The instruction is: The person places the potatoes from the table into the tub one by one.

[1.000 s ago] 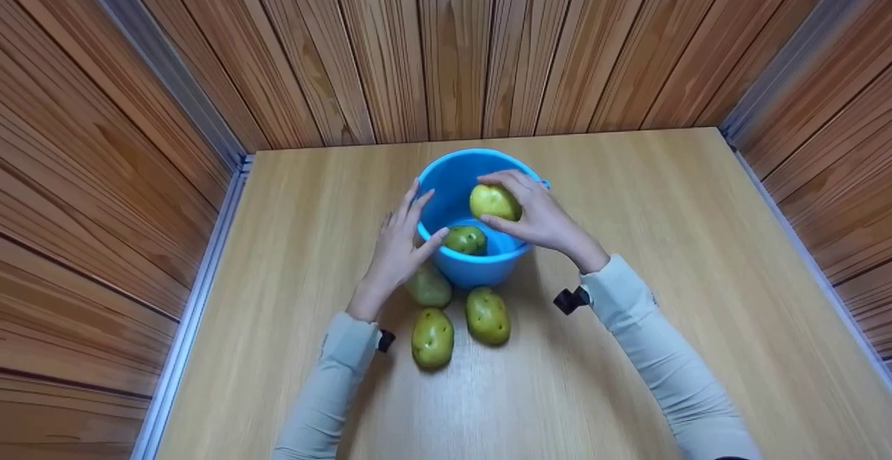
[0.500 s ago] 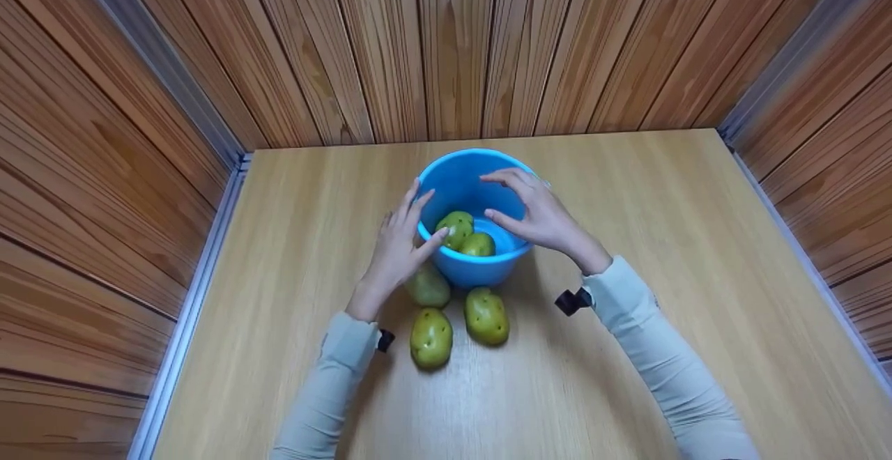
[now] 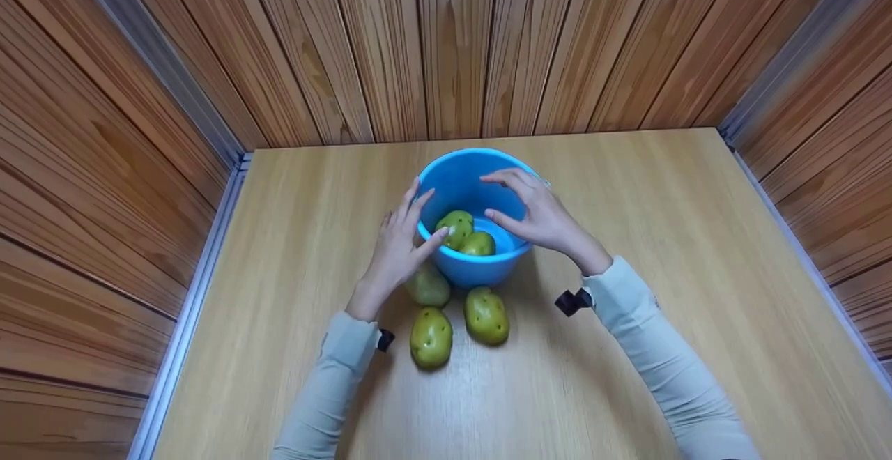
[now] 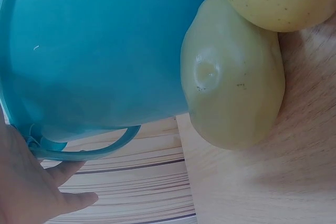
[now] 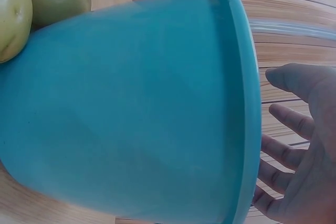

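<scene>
A blue bucket (image 3: 481,273) stands upright on the table. Two yellow-green potatoes lie inside it: one (image 3: 458,226) toward the left wall, the other (image 3: 479,244) nearer the front. At the bucket's left rim rests my left hand (image 3: 396,247), fingers extended, beside the blue handle (image 4: 97,152). My right hand (image 3: 540,217) hovers over the right side of the opening with spread fingers, holding nothing. Outside, one potato (image 3: 429,287) leans close to the bucket's base, partly behind the left wrist. Two more potatoes (image 3: 431,338) (image 3: 487,316) lie in front.
A light wooden table (image 3: 592,390) carries everything. Wood-panelled walls (image 3: 453,49) enclose its back and both sides, with metal strips (image 3: 202,258) along the edges. Dark wrist cameras (image 3: 573,302) sit on both sleeves.
The potato that my right hand held above the bucket has been let go and now lies inside with the other, which has shifted slightly. My left hand has stayed put.
</scene>
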`<state>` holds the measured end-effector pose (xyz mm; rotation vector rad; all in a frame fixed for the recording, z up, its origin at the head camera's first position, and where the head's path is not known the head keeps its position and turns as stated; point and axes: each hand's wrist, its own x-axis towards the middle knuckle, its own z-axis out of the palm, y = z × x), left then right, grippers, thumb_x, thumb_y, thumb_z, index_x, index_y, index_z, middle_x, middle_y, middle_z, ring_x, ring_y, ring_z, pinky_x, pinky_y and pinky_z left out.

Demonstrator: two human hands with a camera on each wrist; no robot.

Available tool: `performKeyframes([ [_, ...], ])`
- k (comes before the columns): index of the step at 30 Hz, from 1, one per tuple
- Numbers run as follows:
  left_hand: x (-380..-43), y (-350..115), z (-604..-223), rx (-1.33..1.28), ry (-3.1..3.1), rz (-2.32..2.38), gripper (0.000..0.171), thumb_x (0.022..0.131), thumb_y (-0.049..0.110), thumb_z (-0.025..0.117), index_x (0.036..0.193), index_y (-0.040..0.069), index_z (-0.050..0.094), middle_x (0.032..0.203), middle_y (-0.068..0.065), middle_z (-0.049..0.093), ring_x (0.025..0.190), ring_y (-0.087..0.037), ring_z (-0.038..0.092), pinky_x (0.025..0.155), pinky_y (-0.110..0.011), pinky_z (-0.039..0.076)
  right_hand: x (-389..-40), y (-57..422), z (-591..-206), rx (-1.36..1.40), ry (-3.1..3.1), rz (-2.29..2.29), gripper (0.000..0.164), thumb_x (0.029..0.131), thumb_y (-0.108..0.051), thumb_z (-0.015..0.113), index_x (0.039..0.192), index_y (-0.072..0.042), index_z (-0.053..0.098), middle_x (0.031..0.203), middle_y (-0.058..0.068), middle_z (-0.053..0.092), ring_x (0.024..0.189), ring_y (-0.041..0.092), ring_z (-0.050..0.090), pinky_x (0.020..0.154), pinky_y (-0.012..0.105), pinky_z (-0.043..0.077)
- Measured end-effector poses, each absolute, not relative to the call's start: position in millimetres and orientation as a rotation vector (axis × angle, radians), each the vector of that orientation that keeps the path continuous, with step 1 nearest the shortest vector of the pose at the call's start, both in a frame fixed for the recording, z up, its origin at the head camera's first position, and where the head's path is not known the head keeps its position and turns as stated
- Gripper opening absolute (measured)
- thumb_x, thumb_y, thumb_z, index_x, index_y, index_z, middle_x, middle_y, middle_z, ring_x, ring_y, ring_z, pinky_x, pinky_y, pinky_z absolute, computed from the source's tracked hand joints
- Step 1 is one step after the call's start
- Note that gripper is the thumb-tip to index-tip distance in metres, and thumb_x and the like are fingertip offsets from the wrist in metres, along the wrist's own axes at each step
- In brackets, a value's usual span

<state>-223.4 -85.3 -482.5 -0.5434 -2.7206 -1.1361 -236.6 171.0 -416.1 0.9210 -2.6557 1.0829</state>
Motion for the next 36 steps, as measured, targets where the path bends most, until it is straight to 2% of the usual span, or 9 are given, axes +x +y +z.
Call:
performKeyframes([
  [11,-222.7,-85.3,-483.7,-0.548,-2.725,-1.119,0.068,0.087,0.063,0.043,0.146,0.035,0.021,0.155,0.015,0.000,0.141,-0.021,0.020,0.110,-0.059,0.012,-234.0,174.1,-418.1,0.923,-2.665,1.087,0.049,0.086,-0.032,0.066,0.131,-0.023,0.048,0.133,0.001,0.048,0.126,0.020,0.041,0.100,0.051,0.038],
  [18,-223.8,-85.9,-482.8,-0.561,-2.736,-1.140,0.068,0.088,0.063,0.043,0.146,0.036,0.021,0.155,0.014,0.000,0.141,-0.023,0.018,0.109,-0.059,0.012,-231.6,176.0,-418.8,0.916,-2.649,1.096,0.050,0.085,-0.027,0.067,0.131,-0.018,0.050,0.133,0.002,0.049,0.126,0.021,0.041,0.101,0.053,0.034],
  [23,-223.6,-85.8,-482.5,-0.552,-2.744,-1.150,0.069,0.087,0.063,0.042,0.147,0.034,0.021,0.155,0.015,-0.001,0.142,-0.022,0.016,0.110,-0.059,0.011,-230.5,178.1,-419.4,0.916,-2.657,1.093,0.050,0.086,-0.031,0.066,0.131,-0.019,0.049,0.133,0.002,0.048,0.126,0.022,0.041,0.102,0.054,0.034],
  [30,-224.2,-85.5,-482.6,-0.550,-2.743,-1.147,0.069,0.087,0.064,0.042,0.146,0.036,0.020,0.155,0.015,-0.001,0.142,-0.022,0.017,0.110,-0.059,0.011,-228.3,180.9,-419.9,0.915,-2.653,1.084,0.049,0.087,-0.037,0.063,0.131,-0.021,0.049,0.132,0.001,0.049,0.126,0.021,0.040,0.103,0.058,0.027],
  [36,-225.1,-85.7,-482.9,-0.553,-2.737,-1.144,0.068,0.088,0.063,0.042,0.146,0.037,0.020,0.155,0.015,-0.001,0.142,-0.022,0.017,0.110,-0.059,0.012,-225.3,183.2,-420.3,0.908,-2.651,1.082,0.049,0.087,-0.037,0.063,0.131,-0.019,0.049,0.132,0.001,0.049,0.126,0.021,0.040,0.103,0.056,0.029],
])
